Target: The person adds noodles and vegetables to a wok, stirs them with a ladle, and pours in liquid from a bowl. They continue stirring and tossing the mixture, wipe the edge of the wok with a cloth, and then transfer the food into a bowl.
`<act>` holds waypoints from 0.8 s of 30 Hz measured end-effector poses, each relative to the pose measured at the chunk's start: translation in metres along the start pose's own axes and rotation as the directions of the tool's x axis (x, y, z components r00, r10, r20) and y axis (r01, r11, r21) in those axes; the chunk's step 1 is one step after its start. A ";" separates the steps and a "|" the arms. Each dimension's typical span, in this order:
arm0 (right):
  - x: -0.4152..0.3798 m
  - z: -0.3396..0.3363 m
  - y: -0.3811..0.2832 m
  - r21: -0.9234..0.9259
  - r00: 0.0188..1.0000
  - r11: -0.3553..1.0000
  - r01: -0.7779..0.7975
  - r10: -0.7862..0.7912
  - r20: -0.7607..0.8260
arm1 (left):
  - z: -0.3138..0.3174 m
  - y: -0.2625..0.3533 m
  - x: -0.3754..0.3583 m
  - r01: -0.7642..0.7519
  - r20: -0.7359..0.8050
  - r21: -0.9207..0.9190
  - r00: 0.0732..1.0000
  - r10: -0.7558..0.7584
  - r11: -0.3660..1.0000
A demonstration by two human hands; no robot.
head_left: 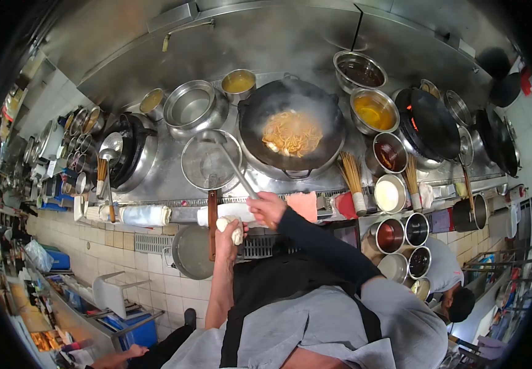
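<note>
My right hand (269,209) is closed around the handle of a metal ladle (236,170), whose far end reaches over a round mesh strainer (198,161). A bunched white cloth (228,229) is gripped in my left hand (236,236), beside the strainer's wooden handle. Ahead and to the right, a black wok (252,117) sits on the stove. Steam rises from browned noodle-like strips (292,133) in it, with some pale pieces at the lower left. Neither hand touches the wok.
Metal pots (187,104) and a bowl of yellow liquid (373,112) surround the wok. Bamboo brushes (352,175) and sauce containers (390,235) stand at right. Flame shows under another wok (435,123). A co-worker (441,264) is at right; another person's hand (135,350) shows lower left.
</note>
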State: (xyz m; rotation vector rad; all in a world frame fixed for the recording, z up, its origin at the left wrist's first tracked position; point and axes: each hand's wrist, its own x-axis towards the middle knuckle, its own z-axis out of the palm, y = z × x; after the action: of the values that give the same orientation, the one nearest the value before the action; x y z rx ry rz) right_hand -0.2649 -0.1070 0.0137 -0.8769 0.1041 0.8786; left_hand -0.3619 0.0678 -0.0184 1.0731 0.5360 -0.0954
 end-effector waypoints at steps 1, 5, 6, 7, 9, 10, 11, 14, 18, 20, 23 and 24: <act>-0.028 -0.010 -0.006 -0.143 0.997 0.987 0.069 -0.072 -0.012 | 0.007 -0.002 0.001 0.057 0.027 -0.045 0.998 -0.056 0.997; -0.104 -0.078 -0.008 -0.825 0.861 0.546 0.147 -0.481 -0.165 | 0.033 -0.013 0.020 0.201 0.141 -0.125 0.973 -0.183 0.972; -0.112 -0.098 -0.003 -0.957 0.698 0.211 0.197 -0.716 -0.014 | 0.042 -0.017 0.030 0.209 0.171 -0.125 0.967 -0.187 0.970; -0.130 -0.097 -0.014 -0.960 0.688 0.210 0.187 -0.726 -0.025 | 0.054 -0.019 0.035 0.185 0.148 -0.089 0.974 -0.171 0.979; -0.163 -0.094 -0.036 -0.963 0.663 0.209 0.173 -0.747 -0.043 | 0.072 -0.022 0.053 0.222 0.147 -0.120 0.968 -0.203 0.968; -0.166 -0.106 -0.039 -0.976 0.692 0.207 0.070 -0.715 -0.102 | 0.080 -0.025 0.064 0.240 0.147 -0.135 0.964 -0.221 0.961; -0.164 -0.122 -0.039 -0.979 0.714 0.201 -0.035 -0.680 -0.165 | 0.089 -0.029 0.078 0.277 0.169 -0.143 0.953 -0.252 0.950; -0.113 -0.156 -0.038 -0.919 0.748 0.185 -0.349 -0.536 -0.392 | 0.127 -0.038 0.115 0.413 0.224 -0.118 0.897 -0.381 0.903; -0.091 -0.170 -0.029 -0.941 0.792 0.113 -0.319 -0.513 -0.330 | 0.173 -0.063 0.159 0.483 0.202 -0.053 0.862 -0.464 0.874; -0.131 -0.166 -0.048 -0.942 0.832 0.105 -0.318 -0.447 -0.330 | 0.192 -0.074 0.175 0.448 0.050 0.070 0.891 -0.452 0.891; -0.145 -0.168 -0.081 -0.896 0.806 0.043 -0.442 -0.418 -0.418 | 0.193 -0.084 0.186 0.422 0.010 0.075 0.906 -0.424 0.903; -0.140 -0.169 -0.087 -0.874 0.786 0.042 -0.484 -0.417 -0.456 | 0.192 -0.084 0.182 0.406 0.005 0.073 0.913 -0.408 0.911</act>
State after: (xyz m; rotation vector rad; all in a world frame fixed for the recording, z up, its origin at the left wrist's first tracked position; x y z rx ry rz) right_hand -0.2519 -0.3430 0.0155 -2.6629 0.0622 0.5166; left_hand -0.1604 -0.1041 -0.1004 1.0136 0.7383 -0.4954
